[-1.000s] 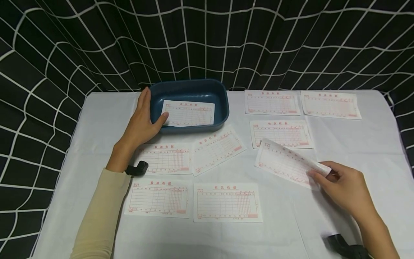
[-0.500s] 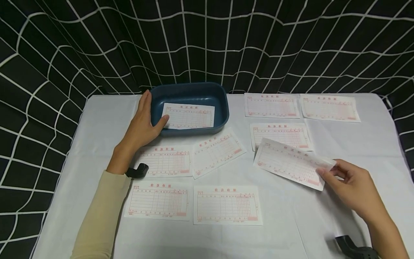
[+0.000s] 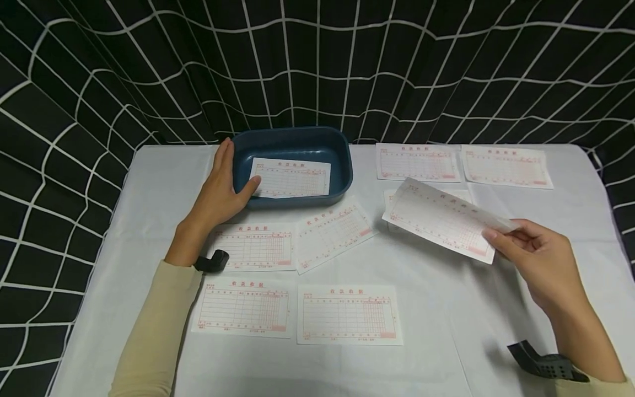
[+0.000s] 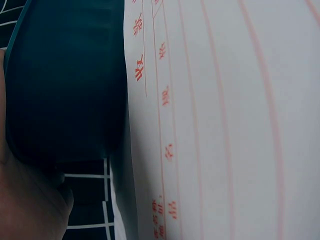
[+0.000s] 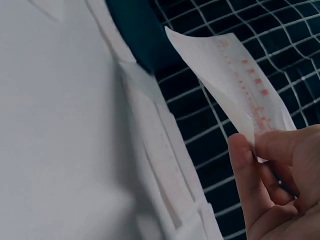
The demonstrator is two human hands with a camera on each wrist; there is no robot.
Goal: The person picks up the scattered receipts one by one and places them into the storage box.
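Right hand: thumb and fingers pinching receipt by its right end | left hand: fingers straight along tray side, thumb over rim | I'd pinch lightly, lift well clear of lower slip, avoid creasing | receipt: thin, white, red print, bowed, raised right of tray

Head view: even
Glint: faint, inside tray
Shadow of my right hand: soft, right of tray
Wrist views: dim, blurry
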